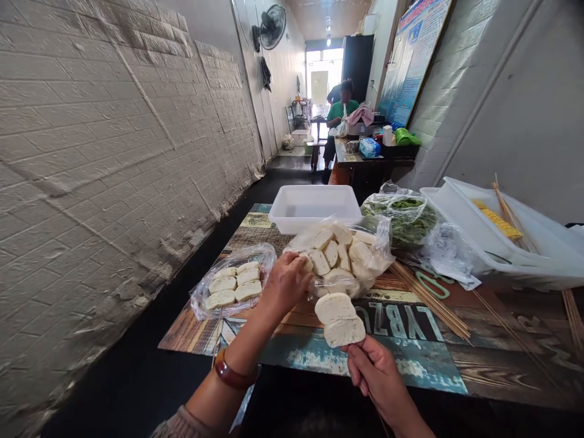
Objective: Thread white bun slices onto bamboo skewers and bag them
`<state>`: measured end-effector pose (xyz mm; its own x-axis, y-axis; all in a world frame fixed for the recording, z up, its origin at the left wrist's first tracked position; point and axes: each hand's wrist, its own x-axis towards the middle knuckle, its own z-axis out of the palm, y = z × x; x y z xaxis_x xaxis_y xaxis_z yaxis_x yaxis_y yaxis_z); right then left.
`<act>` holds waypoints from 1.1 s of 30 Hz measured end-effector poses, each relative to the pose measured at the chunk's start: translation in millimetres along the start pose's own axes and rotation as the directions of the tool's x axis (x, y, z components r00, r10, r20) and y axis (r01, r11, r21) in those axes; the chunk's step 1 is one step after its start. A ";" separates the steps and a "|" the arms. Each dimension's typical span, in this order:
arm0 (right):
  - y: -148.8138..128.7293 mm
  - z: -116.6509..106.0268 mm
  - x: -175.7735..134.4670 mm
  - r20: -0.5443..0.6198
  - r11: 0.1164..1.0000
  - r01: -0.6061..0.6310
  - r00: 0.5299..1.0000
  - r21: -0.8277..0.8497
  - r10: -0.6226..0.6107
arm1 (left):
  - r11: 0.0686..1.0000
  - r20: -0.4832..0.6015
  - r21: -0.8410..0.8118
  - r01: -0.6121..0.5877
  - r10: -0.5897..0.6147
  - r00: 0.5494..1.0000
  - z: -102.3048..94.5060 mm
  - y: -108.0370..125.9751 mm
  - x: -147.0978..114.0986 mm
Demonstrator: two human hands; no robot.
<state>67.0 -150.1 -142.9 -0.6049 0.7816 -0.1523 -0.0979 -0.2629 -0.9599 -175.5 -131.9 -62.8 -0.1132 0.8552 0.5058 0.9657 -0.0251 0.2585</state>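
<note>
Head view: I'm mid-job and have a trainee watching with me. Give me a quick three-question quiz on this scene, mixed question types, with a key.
1. How many pale slices does the right hand hold up?
2. True or false: the bracelet is worn on the left arm.
3. Which of these is nearest the left hand?
a) the green-handled scissors
b) the clear plastic bag of heaped pale pieces
c) the wall fan

Key:
1. Two.
2. True.
3. b
</note>
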 end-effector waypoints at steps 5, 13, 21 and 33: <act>-0.9 0.7 0.6 -0.006 1.000 -0.016 1.000 -0.004 0.016 | 0.993 0.082 0.104 0.050 -0.058 0.995 -6.9 1.1 0.1; -1.3 1.1 2.4 -0.012 0.999 -0.036 0.999 0.029 0.036 | 0.987 0.055 0.158 0.015 -0.024 0.998 -16.0 20.0 21.1; 0.9 1.1 2.5 -0.037 0.998 -0.014 0.999 0.055 0.016 | 0.964 0.202 0.039 -0.263 0.250 0.947 9.0 49.0 75.5; 0.0 1.2 1.9 -0.015 0.997 0.050 0.999 0.057 -0.049 | 0.934 0.244 -0.059 -0.353 0.356 0.902 8.8 46.8 92.7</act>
<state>64.9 -149.3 -142.9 -0.5875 0.8019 -0.1087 -0.1730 -0.2557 -0.9511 -138.7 -49.2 -11.1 0.2987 0.8887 0.3479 0.9279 -0.3557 0.1120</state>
